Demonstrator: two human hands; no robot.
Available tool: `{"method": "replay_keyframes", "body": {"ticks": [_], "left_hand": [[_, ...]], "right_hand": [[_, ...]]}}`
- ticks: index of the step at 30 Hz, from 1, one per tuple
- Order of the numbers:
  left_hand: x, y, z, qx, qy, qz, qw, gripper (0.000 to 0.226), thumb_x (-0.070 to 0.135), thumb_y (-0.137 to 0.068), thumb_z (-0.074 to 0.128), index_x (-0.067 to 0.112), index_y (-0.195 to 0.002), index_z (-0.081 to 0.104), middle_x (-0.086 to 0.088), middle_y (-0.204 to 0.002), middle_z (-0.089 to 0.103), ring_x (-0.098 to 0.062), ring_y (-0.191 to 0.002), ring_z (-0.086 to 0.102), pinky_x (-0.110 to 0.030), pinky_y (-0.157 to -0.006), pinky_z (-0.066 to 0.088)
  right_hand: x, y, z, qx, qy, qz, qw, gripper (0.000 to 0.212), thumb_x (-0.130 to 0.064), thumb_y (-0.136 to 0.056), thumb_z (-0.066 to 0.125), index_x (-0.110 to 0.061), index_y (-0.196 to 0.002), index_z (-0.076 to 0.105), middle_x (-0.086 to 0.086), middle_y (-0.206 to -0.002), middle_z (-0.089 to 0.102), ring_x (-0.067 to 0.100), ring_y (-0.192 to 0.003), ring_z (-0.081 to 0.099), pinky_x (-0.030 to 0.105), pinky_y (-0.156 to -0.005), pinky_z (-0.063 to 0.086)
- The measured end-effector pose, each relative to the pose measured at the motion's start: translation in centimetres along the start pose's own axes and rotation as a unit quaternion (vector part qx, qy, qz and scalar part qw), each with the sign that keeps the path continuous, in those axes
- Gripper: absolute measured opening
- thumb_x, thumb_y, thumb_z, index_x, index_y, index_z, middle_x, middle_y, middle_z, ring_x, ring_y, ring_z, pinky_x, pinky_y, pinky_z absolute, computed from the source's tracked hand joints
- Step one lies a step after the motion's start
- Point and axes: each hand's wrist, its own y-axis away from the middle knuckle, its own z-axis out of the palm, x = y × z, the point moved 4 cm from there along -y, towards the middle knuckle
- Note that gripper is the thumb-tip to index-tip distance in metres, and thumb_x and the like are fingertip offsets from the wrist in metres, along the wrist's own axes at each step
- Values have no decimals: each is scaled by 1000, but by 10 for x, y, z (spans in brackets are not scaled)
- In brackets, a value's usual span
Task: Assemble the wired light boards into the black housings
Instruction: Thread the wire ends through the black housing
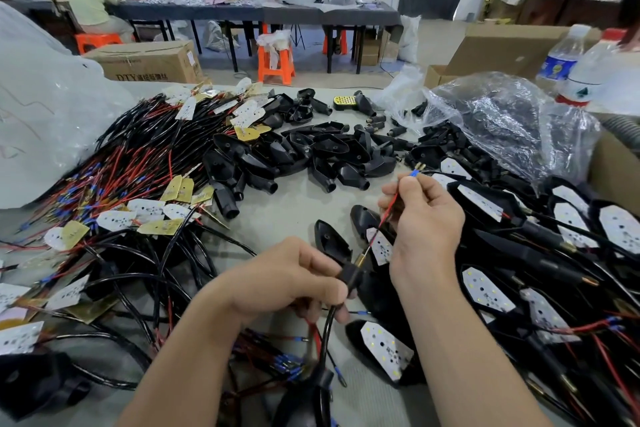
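Item, centre frame: red wire (pixel 388 206), probably limp and light, pinched near its tip by right hand (pixel 427 218); left hand (pixel 287 279) fingers clamp stiff black housing stem (pixel 350 274).

Housings (pixel 332 149) are seen black. Light boards (pixel 387 345) are noted white, speckled with dark dots; other boards (pixel 181 188) yellow-gold. Wires (pixel 138 163) are recorded red and black, blue-sleeved at the tips. Stools (pixel 276 62) are marked orange.

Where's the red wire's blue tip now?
Head view, right of centre: the blue tip sticks up from the right hand, just in front of the pile of empty black housings.
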Motion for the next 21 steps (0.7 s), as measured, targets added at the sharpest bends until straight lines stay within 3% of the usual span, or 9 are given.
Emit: {"method": "replay_keyframes", "body": {"ticks": [2,4,6,8,11,14,18,21], "left_hand": [[0,6,-1,-34,16,10,999,14,27,-84,74,14,-88,80,-7,-83,78,-15,-62,57,-22,-63,48],[0,7,-4,-11,39,15,999,17,26,-86,74,11,-92,80,-10,-83,77,-17,-65,58,-22,-62,49],[-1,4,-8,48,73,19,996,22,26,-85,72,8,-95,80,-11,-81,76,-15,-64,59,-20,-59,49],[-1,1,-13,111,107,29,988,24,27,-83,70,9,-94,81,-11,-78,74,-13,-63,58,-19,-58,48],[0,1,-21,187,155,38,969,24,28,-80,68,12,-90,83,-9,-74,71,-15,-67,55,-17,-57,46],[0,2,-23,198,161,34,966,25,30,-78,67,13,-88,83,-10,-73,70,-17,-71,55,-18,-59,46],[3,6,-15,117,119,31,986,27,33,-79,73,12,-92,83,-12,-81,76,-12,-74,65,-16,-65,49],[3,8,-10,87,103,24,991,35,41,-75,75,15,-96,83,-12,-91,79,-17,-93,74,-18,-81,53]], "right_hand": [[-4,-1,-2,6,-17,7,1000,18,-4,-101,55,-10,-87,64,2,-62,68,12,-48,60,23,-47,49],[-2,4,3,-23,-44,45,998,18,-12,-104,52,-7,-92,65,7,-66,69,16,-51,62,24,-47,50],[4,16,14,-88,-35,112,989,29,-26,-106,49,-7,-94,68,12,-73,72,19,-55,65,24,-48,51],[11,29,24,-190,50,148,969,36,-36,-104,51,-11,-91,74,12,-83,76,21,-65,68,25,-51,50],[15,42,31,-294,118,143,937,29,-26,-98,56,-18,-80,77,11,-93,77,26,-69,60,32,-55,46],[11,40,34,-285,118,94,946,40,-11,-102,49,-19,-71,74,9,-85,75,21,-62,55,32,-56,47],[3,28,29,-198,106,16,974,42,-8,-101,50,-19,-67,71,6,-72,72,18,-65,55,21,-54,47],[-4,15,18,-131,41,15,990,36,-9,-103,49,-16,-73,68,5,-64,69,16,-54,51,20,-49,43]]}}
